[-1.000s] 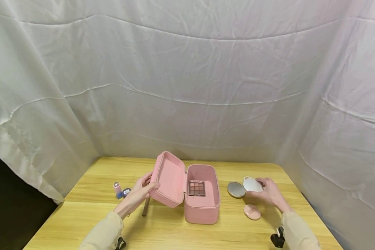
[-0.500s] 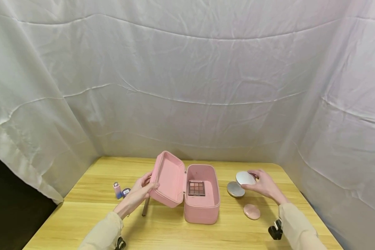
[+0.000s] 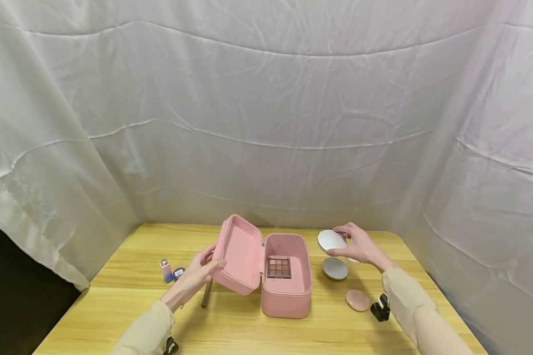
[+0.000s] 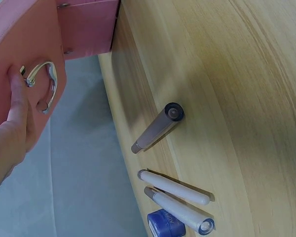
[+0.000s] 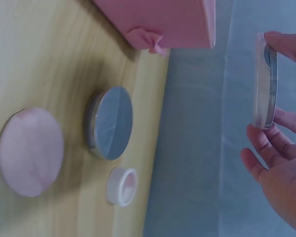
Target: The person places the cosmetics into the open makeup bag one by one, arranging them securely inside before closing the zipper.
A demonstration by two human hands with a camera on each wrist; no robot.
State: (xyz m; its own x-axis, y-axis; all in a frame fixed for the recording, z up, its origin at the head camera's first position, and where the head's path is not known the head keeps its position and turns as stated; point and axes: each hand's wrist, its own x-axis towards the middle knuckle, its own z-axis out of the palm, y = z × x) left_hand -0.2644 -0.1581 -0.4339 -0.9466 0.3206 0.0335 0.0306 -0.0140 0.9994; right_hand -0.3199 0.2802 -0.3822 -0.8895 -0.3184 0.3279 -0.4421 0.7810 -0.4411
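Observation:
A pink cosmetic case (image 3: 286,305) stands on the table with its lid (image 3: 241,254) folded out to the left. My left hand (image 3: 197,276) grips the lid's outer edge, its fingers behind it near the metal handle (image 4: 52,84). Inside the case lies an eyeshadow palette (image 3: 279,267). Between thumb and fingertips, my right hand (image 3: 360,246) pinches a round silver compact (image 3: 330,240), raised above the table to the right of the case. Below it rests another round silver compact (image 3: 335,269), with a flat pink disc (image 3: 357,300) nearer the front.
Behind the lid lie a brown tube (image 4: 158,129), two pale tubes (image 4: 172,186) and a blue jar (image 4: 166,224). A small white ring-shaped item (image 5: 122,186) sits near the resting compact. Grey-white curtains (image 3: 266,123) enclose the wooden table (image 3: 231,330) at the back and sides.
My right hand has carried the compact leftward and away from me, from beside the resting compact to above and behind it. The left hand and the lid stay put.

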